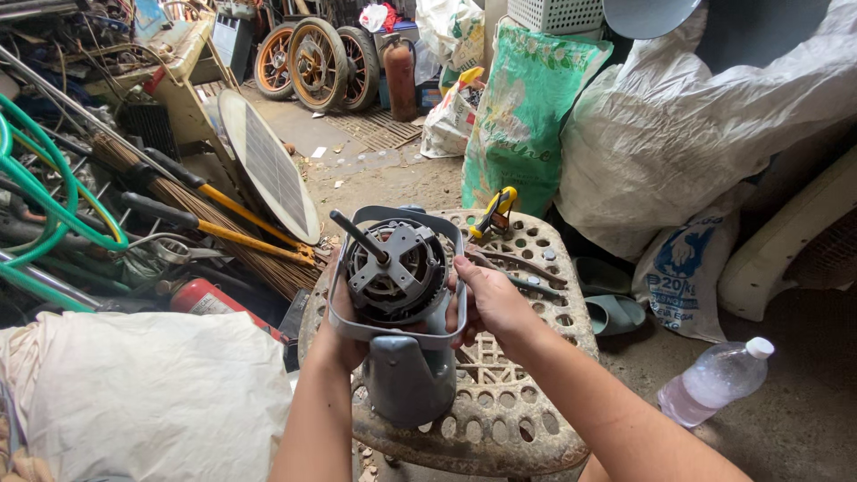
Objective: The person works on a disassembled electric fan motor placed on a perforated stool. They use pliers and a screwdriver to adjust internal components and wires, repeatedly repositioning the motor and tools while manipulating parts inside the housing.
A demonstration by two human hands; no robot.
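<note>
Fan motor [395, 268] gripped by left hand [339, 312] and right hand [482, 299] above the stool [536, 419]; dismantling stage, pliers [494, 212] beyond probably needed.

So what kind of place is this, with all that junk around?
Probably a scrap or repair yard. Both hands hold a fan motor over a worn stool, with old wheels, a fire extinguisher and stuffed sacks piled around.

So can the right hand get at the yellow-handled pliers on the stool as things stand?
Probably yes. The right hand grips the fan motor, so it must let go first; the yellow-handled pliers lie uncovered just beyond it on the stool.
</note>
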